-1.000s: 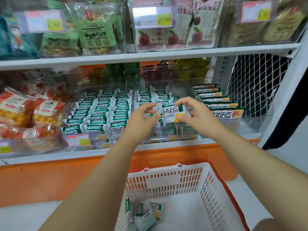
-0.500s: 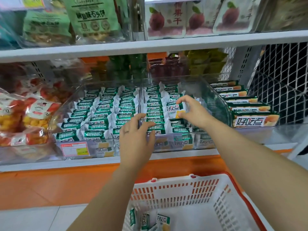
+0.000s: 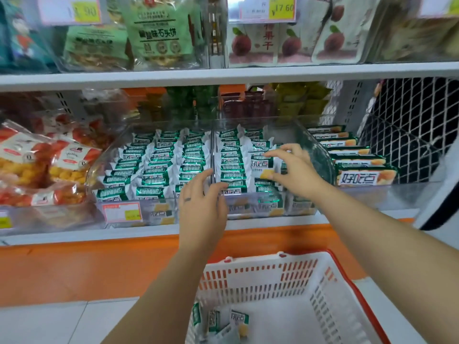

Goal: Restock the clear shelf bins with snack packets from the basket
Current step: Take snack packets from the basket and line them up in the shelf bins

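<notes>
Two clear shelf bins stand side by side, the left bin [image 3: 116,145] and the right bin [image 3: 319,152], both filled with rows of green-and-white snack packets. My right hand [image 3: 294,170] reaches into the right bin and pinches one snack packet [image 3: 260,165] between forefinger and thumb, just above the rows. My left hand [image 3: 202,202] lies with straight fingers on the front packets at the divider between the bins and holds nothing. Below, the white basket [image 3: 273,276] with a red rim holds a few loose packets [image 3: 238,319].
Boxed biscuits [image 3: 365,176] line up right of the bins, beside a black mesh panel [image 3: 409,130]. Red and yellow snack bags [image 3: 37,167] fill the bin at the left. An upper shelf [image 3: 223,75] carries larger bags and price tags. An orange base panel [image 3: 87,269] runs under the shelf.
My left hand has let go of the packet and dropped to the front of the bins. My right hand has carried the packet down into the right bin.
</notes>
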